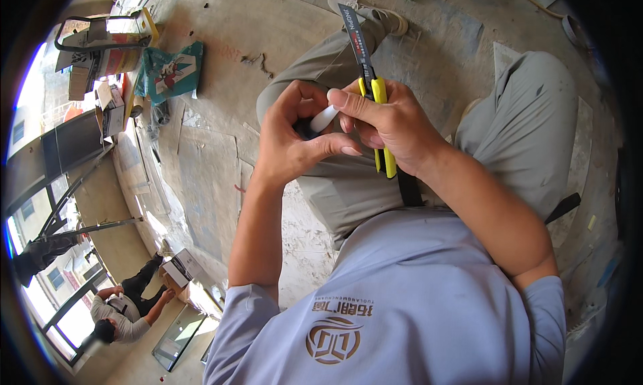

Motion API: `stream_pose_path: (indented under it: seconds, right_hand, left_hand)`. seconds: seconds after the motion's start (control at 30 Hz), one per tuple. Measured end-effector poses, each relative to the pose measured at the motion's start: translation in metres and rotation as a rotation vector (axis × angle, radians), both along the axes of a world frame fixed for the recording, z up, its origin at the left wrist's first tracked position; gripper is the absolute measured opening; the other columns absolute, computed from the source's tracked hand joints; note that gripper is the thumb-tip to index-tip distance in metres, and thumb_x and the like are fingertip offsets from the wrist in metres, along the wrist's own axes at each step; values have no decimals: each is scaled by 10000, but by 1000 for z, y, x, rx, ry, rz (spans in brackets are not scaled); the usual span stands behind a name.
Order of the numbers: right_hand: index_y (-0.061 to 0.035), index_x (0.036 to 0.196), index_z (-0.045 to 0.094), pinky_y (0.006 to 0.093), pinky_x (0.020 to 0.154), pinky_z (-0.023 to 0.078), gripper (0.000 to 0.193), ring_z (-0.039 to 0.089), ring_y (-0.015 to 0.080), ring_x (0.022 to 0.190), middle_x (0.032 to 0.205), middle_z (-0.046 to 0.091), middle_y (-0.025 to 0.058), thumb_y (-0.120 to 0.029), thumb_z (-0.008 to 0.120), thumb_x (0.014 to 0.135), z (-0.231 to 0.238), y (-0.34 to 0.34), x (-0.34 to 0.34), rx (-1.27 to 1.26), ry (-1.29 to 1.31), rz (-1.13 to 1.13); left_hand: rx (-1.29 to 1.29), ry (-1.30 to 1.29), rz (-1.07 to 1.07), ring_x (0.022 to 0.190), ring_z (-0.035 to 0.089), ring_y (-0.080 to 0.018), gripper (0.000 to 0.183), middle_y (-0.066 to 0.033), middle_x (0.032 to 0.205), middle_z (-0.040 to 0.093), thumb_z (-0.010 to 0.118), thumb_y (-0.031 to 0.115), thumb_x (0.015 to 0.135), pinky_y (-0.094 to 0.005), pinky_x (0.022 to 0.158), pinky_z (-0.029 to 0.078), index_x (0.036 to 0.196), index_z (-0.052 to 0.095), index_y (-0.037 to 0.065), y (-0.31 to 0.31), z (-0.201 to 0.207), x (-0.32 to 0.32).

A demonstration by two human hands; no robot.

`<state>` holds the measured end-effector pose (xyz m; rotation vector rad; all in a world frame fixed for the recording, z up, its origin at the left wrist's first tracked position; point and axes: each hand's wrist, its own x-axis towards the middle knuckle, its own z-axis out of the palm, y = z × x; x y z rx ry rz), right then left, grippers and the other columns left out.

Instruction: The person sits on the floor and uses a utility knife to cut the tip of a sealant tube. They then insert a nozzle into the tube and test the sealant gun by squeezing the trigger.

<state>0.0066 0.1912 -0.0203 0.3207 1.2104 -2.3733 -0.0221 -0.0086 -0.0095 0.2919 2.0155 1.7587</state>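
Observation:
Both my hands are together above my lap. My left hand (289, 132) curls round a dark, rounded object (306, 128), mostly hidden by the fingers and palm. From it a short white piece (324, 119) slants up toward the thumb and fingertips of my right hand (395, 120), which touch or nearly touch its end. That same right hand grips a blade tool (378, 93) with a yellow and black handle. Its long, dark, pointed blade (356, 40) sticks up and away from me. Whether it is a knife or a saw, I cannot tell.
My bent legs in grey trousers (526, 134) frame the dusty floor (207, 150). At far left lie a teal bag (175, 73) and boxes (110, 110). Another person (124, 311) is at lower left by a carton (181, 268) and a framed glass pane (177, 338).

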Motion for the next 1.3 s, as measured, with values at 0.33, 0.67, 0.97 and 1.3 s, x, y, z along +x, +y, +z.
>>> stream_pose_path:
  seconds: [0.33,0.67,0.97,1.3]
  right_hand:
    - [-56,974,742,244,538,404,261,522,42,597,731,658,-3,-313,785,973,-6,3,2,280,-5,-57]
    - [-8,1000,741,252,716,541,219,663,57,790,850,753,30,-197,833,940,-9,-20,19,330,330,-182]
    - [-9,1034,723,289,756,550,186,690,114,826,914,769,61,-166,792,960,-23,-29,28,255,450,-288]
    - [7,1045,692,325,793,584,252,753,168,859,952,791,119,-210,795,968,-17,-17,29,524,526,-150]
  left_hand:
    - [-92,22,-24,775,564,-69,643,-9,838,661,1043,236,637,-238,686,454,1045,595,18,-4,0,-5]
    - [-44,136,2,816,619,-81,619,-45,841,701,987,305,724,-259,747,495,1128,649,-20,2,1,1]
    - [-191,315,-14,864,719,-245,521,-148,945,762,843,366,869,-339,813,547,1177,747,-43,5,6,9]
    - [-290,446,-70,769,662,-239,408,-133,919,755,783,339,924,-339,726,520,1116,757,-20,3,17,10]
